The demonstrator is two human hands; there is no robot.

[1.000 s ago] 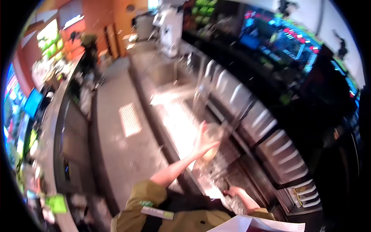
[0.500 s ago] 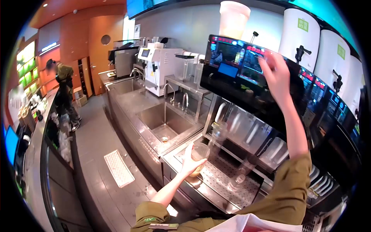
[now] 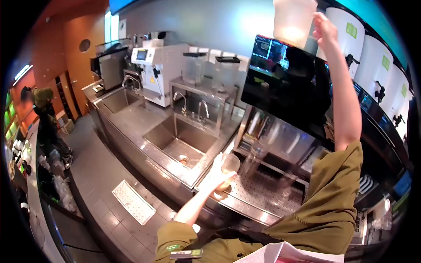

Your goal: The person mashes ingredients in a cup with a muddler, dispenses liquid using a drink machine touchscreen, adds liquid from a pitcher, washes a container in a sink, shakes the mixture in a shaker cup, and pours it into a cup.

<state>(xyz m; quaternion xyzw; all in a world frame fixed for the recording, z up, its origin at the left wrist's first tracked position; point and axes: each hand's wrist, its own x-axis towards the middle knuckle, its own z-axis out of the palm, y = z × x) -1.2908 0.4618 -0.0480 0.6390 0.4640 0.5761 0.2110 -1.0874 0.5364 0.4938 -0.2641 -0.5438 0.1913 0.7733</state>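
My left hand [image 3: 216, 176] is wrapped around a clear plastic cup [image 3: 230, 163] above the front edge of the perforated metal drip tray [image 3: 263, 188]. A little of something pale seems to be low in the cup. High up on the right, my right hand [image 3: 325, 31] is raised beside a translucent white bucket [image 3: 294, 22] that stands above the black screen [image 3: 285, 87]. Its fingers are bent and apart, close to the bucket's side; whether they touch it I cannot tell. Tall clear vessels [image 3: 258, 151] stand on the tray, slightly blurred.
A steel sink [image 3: 182, 147] with taps lies left of the tray, and a white machine [image 3: 153, 72] stands behind it. White dispensers with black taps [image 3: 372, 57] line the right. Another person [image 3: 46, 118] is at the far left counter.
My right hand has moved up from in front of the screen to the bucket's side. My view has turned rightward. The left hand still holds the cup over the tray's edge.
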